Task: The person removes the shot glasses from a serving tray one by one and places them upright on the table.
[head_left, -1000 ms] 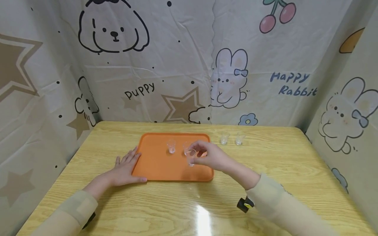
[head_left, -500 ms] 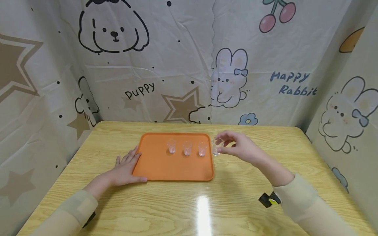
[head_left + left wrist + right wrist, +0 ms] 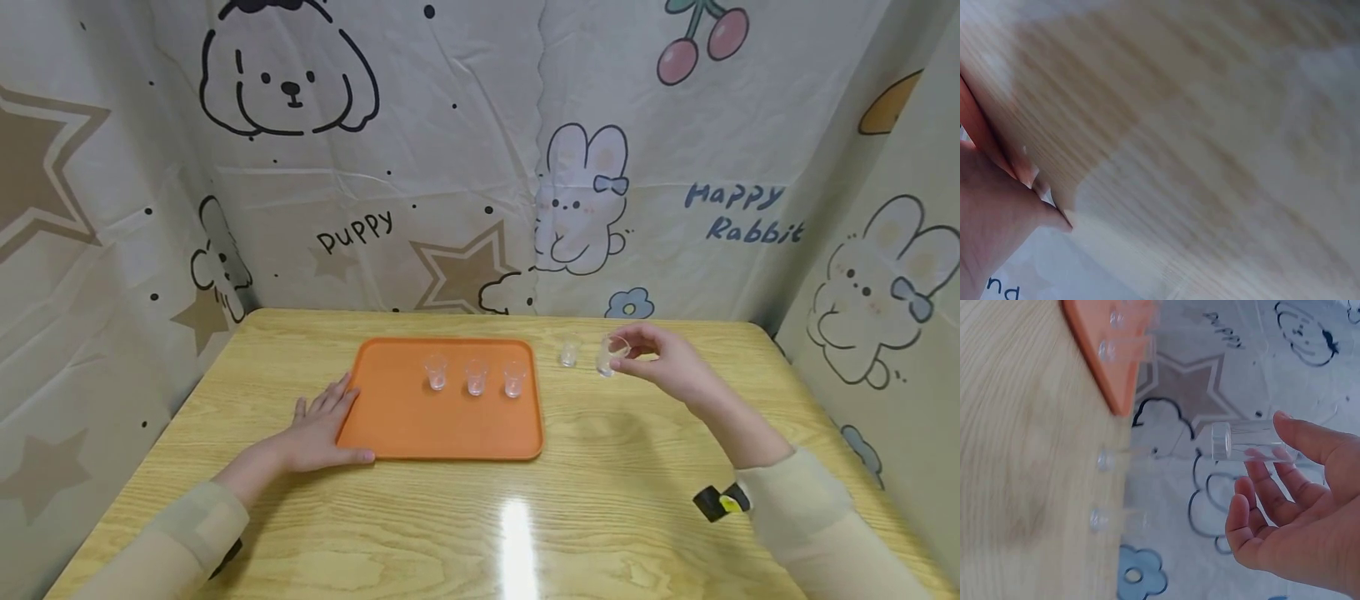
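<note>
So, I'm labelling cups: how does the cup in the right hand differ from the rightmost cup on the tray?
The held cup is pinched by the right hand; the rightmost tray cup is untouched. The held cup is off the table; the rightmost tray cup stands on the orange tray. Both are clear, base down.

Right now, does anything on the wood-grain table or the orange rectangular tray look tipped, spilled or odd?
Nothing stands out. Three small clear round cups stand upright on the orange rectangular tray; two more stand beside it; the right hand holds another cup. The white streak on the yellowish wood-grain table looks like glare, not a spill.
</note>
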`<action>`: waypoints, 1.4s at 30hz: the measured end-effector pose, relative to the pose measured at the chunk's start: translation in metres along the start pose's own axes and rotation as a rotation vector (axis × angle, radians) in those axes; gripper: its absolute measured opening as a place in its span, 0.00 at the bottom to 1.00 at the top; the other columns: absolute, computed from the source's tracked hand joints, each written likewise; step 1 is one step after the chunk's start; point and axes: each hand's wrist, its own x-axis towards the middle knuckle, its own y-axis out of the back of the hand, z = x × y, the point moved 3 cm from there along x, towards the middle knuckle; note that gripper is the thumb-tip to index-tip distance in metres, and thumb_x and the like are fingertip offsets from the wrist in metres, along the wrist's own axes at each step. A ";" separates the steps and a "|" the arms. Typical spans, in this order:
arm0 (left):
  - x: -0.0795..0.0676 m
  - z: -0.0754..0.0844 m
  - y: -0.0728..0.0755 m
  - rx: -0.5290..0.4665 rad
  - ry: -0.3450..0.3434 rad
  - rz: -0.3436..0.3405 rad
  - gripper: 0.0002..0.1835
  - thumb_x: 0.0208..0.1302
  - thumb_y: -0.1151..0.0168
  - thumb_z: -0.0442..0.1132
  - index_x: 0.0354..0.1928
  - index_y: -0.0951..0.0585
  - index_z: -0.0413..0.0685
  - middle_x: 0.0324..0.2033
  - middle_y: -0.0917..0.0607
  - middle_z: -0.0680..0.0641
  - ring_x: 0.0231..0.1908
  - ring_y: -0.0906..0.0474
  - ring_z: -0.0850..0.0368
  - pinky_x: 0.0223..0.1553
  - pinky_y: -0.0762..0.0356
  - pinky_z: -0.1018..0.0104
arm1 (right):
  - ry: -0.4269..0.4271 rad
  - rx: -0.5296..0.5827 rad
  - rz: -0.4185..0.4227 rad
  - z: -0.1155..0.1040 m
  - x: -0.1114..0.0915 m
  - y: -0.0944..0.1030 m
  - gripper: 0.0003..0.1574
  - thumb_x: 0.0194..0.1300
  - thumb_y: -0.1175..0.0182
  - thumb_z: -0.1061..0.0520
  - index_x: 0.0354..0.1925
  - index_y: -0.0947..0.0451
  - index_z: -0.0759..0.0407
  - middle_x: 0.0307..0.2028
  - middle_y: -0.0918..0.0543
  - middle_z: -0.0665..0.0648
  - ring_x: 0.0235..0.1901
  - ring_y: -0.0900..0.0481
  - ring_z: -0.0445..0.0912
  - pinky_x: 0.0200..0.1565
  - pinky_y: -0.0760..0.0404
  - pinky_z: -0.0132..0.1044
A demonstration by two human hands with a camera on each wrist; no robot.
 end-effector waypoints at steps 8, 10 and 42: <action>-0.001 0.000 0.001 -0.006 0.000 -0.004 0.61 0.50 0.41 0.72 0.72 0.51 0.35 0.73 0.63 0.38 0.70 0.61 0.30 0.58 0.68 0.25 | -0.118 0.026 0.083 0.046 0.008 0.012 0.36 0.65 0.40 0.46 0.63 0.35 0.64 0.57 0.26 0.66 0.53 0.29 0.56 0.56 0.29 0.51; -0.001 0.000 0.000 -0.007 0.000 -0.004 0.61 0.50 0.41 0.72 0.72 0.51 0.36 0.74 0.63 0.39 0.70 0.62 0.30 0.58 0.69 0.25 | -0.144 0.050 0.094 0.055 0.011 0.014 0.37 0.66 0.41 0.47 0.65 0.37 0.64 0.58 0.28 0.67 0.56 0.30 0.58 0.58 0.31 0.52; -0.002 0.000 0.000 -0.026 0.001 -0.003 0.61 0.49 0.41 0.73 0.73 0.51 0.37 0.74 0.64 0.39 0.70 0.62 0.30 0.59 0.69 0.26 | -0.244 0.073 0.219 0.135 0.047 0.002 0.37 0.67 0.42 0.54 0.68 0.42 0.66 0.63 0.33 0.71 0.59 0.34 0.63 0.53 0.29 0.46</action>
